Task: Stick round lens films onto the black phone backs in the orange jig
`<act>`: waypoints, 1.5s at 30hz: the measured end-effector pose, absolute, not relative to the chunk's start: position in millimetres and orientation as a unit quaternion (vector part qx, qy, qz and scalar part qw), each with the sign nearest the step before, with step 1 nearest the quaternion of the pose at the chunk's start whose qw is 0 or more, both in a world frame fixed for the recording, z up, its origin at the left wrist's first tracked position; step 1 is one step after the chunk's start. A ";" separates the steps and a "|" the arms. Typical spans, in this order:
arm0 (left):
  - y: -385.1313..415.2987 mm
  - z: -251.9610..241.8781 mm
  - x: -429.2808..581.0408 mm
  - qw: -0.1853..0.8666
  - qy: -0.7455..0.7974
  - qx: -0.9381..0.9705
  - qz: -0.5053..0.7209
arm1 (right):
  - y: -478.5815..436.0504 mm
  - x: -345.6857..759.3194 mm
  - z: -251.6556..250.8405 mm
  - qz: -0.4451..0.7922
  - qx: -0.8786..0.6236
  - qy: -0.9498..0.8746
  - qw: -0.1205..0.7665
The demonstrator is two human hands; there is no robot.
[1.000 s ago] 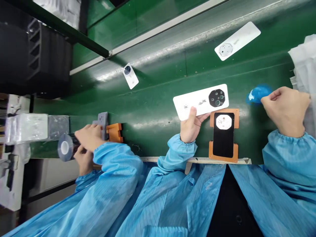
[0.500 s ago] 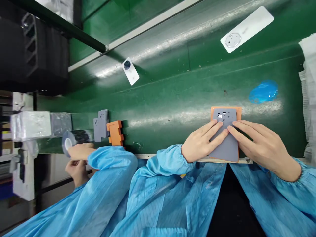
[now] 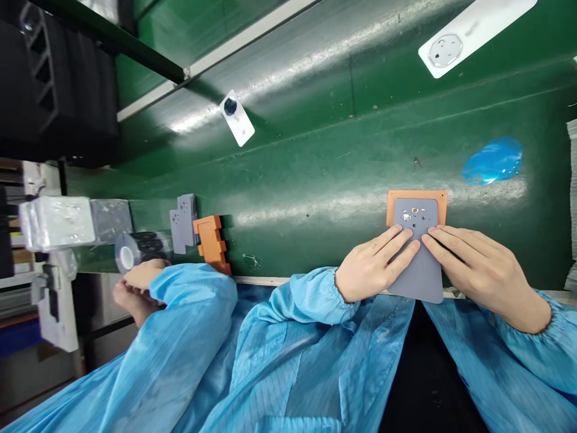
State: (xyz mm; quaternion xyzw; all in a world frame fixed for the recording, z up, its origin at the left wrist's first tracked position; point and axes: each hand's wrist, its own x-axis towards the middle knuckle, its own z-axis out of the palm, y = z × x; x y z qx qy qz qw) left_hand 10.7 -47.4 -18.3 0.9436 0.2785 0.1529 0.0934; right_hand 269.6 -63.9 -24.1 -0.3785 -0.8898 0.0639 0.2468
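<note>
A grey phone back panel [image 3: 417, 276] with several small holes near its far end lies over an orange fixture plate [image 3: 391, 207]. Its near end reaches past the bench edge. On the panel's left side rests my left hand [image 3: 376, 261], its fingers stretched out flat across the surface. My right hand [image 3: 480, 267] lies along the opposite side, fingers extended, fingertips on the panel near those of my left hand. The orange plate shows mainly beyond the panel's far end; the rest is covered by the panel and hands.
At left, a co-worker's hands [image 3: 142, 285] are by a roll of clear tape [image 3: 127, 255]. Near them sit grey panels [image 3: 183, 225], an orange fixture [image 3: 211, 240] and wrapped stacks [image 3: 67, 222]. White panels [image 3: 473, 39] and blue film [image 3: 493, 161] lie on the green bench [image 3: 315, 174].
The grey panel has shifted slightly toward me and turned on the orange plate, exposing more of the plate's far corners. Both hands stay on it. The view has moved a little.
</note>
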 end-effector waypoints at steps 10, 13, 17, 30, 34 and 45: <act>-36.2 -27.2 12.2 0.074 0.324 0.937 0.103 | -57.7 269.8 -27.9 0.089 -0.391 -0.883 0.244; -35.1 -32.2 15.9 0.030 0.322 0.941 0.098 | -57.2 267.5 -30.5 0.089 -0.402 -0.887 0.208; -42.0 -38.0 20.7 0.036 0.342 0.936 0.077 | -62.5 260.0 -33.1 0.088 -0.438 -0.885 0.132; -60.2 -38.0 18.3 0.136 0.367 0.918 0.062 | -78.4 256.8 -28.8 0.075 -0.434 -0.893 0.093; -36.3 -26.0 -3.3 0.224 0.317 0.920 0.048 | -83.1 256.3 -28.1 0.088 -0.436 -0.890 0.100; 74.5 -52.3 39.0 0.338 0.406 0.843 0.104 | -83.3 256.4 -27.7 0.097 -0.440 -0.888 0.094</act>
